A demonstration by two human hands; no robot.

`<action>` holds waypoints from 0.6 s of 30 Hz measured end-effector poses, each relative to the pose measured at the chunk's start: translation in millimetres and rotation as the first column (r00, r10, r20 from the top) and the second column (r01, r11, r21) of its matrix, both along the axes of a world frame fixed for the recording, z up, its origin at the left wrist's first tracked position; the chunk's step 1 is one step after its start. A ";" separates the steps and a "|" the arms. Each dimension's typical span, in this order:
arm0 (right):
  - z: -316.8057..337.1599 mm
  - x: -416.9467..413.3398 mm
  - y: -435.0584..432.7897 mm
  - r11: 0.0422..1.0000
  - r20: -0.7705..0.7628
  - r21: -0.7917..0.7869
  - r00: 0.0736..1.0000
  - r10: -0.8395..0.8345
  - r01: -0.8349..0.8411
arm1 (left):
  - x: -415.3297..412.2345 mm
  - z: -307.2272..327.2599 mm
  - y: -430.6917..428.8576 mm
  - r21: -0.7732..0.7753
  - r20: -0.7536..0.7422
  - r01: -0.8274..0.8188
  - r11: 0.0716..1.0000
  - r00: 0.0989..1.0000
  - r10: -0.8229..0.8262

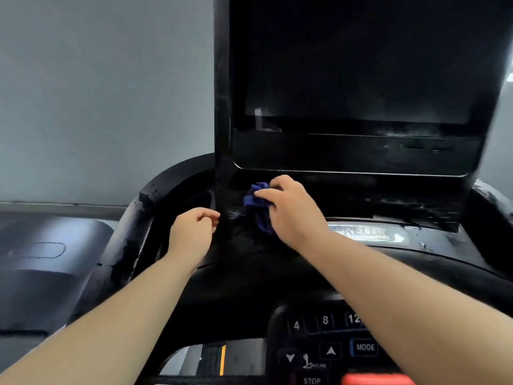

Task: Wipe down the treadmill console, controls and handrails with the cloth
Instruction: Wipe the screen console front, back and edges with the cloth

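Pinching blue cloth (256,202): right hand (288,207) grip on console (355,151) | left hand (193,232) loosely curled

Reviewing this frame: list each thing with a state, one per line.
blue cloth: bunched, held in the right hand against the console base
right hand: closed on the cloth
left hand: empty, fingers curled at the console's left edge
screen: dark, streaked
console deck: wet with droplets
keypad: not being touched
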State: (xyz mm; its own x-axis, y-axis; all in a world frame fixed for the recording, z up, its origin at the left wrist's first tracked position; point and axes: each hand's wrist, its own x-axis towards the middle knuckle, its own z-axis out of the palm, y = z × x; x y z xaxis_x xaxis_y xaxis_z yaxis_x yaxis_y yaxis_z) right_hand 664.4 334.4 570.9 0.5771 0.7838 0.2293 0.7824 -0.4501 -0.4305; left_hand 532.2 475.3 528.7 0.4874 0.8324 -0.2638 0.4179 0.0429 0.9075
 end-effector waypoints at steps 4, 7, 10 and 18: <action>-28.0 -41.1 43.4 0.967 0.012 -0.126 0.975 0.223 -0.220 | -6.9 -2.3 9.8 -0.080 0.024 -0.148 0.986 0.988 0.150; -36.1 -25.3 37.1 0.925 0.234 -0.224 0.905 0.356 -0.306 | -4.2 -5.7 10.6 -0.130 0.090 -0.122 0.984 0.987 0.134; -40.1 4.4 11.1 0.953 0.355 -0.249 0.900 0.254 -0.171 | 0.4 -4.5 7.3 -0.164 0.135 -0.056 0.985 0.988 0.079; -26.3 -19.7 36.0 0.938 0.278 -0.228 0.906 0.320 -0.261 | -1.5 -2.7 8.9 -0.042 0.048 -0.003 0.999 0.999 0.005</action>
State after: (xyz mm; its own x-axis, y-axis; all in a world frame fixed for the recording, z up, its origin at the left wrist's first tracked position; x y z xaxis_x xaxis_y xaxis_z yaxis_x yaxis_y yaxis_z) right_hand 644.7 370.4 544.6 0.2417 0.9504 0.1956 0.9698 -0.2299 -0.0813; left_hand 530.7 484.2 526.0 0.4976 0.8227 -0.2748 0.3731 0.0830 0.9241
